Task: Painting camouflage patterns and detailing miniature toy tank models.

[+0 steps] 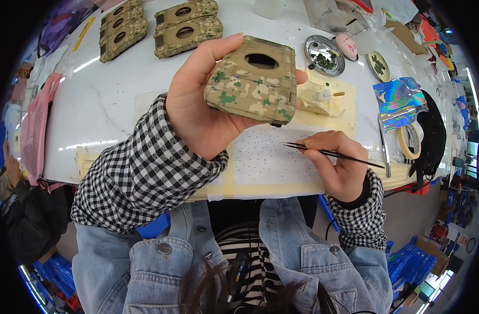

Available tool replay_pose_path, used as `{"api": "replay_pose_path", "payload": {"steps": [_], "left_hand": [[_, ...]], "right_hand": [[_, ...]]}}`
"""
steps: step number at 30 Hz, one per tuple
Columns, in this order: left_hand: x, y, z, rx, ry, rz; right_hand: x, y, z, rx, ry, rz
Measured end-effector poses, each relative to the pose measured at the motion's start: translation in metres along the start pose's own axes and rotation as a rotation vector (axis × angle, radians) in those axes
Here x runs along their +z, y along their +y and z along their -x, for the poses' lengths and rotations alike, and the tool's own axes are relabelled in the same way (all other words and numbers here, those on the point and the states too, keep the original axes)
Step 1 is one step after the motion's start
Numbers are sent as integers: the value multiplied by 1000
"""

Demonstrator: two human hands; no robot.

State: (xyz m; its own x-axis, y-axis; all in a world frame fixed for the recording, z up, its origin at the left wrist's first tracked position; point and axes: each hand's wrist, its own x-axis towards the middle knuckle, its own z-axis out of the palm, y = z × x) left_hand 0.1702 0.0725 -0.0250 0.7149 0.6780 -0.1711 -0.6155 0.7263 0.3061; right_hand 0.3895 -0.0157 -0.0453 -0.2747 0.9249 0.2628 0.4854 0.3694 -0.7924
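Observation:
A camouflage-painted model tank hull (254,94) with a round hole in its top is held up by my left hand (200,94), thumb along one side and fingertips round the other. In my right hand (334,159) are black tweezers (362,161), pinched between thumb and fingers. Their tips point left, below the hull and apart from it. Whether anything sits between the tips is too small to tell. Under them lies a white sheet (265,186) dotted with many tiny specks.
Several more camouflage hulls (189,36) stand at the far left. Beyond my right hand are a small bottle (324,96) on a taped block, a round dish (337,65) of dark green bits, a shiny holographic pouch (396,102) and a tape roll (405,144). A pink mesh bag (36,131) lies left.

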Motion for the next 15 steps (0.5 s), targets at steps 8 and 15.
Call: {"api": "replay_pose_path", "payload": {"steps": [8,15], "left_hand": [[0,0,0,1,-6,5],[-1,0,0,-3,-24,5]], "right_hand": [[2,-1,-3,-135,-32,112],[1,-1,-2,-136,-30,139]]}}
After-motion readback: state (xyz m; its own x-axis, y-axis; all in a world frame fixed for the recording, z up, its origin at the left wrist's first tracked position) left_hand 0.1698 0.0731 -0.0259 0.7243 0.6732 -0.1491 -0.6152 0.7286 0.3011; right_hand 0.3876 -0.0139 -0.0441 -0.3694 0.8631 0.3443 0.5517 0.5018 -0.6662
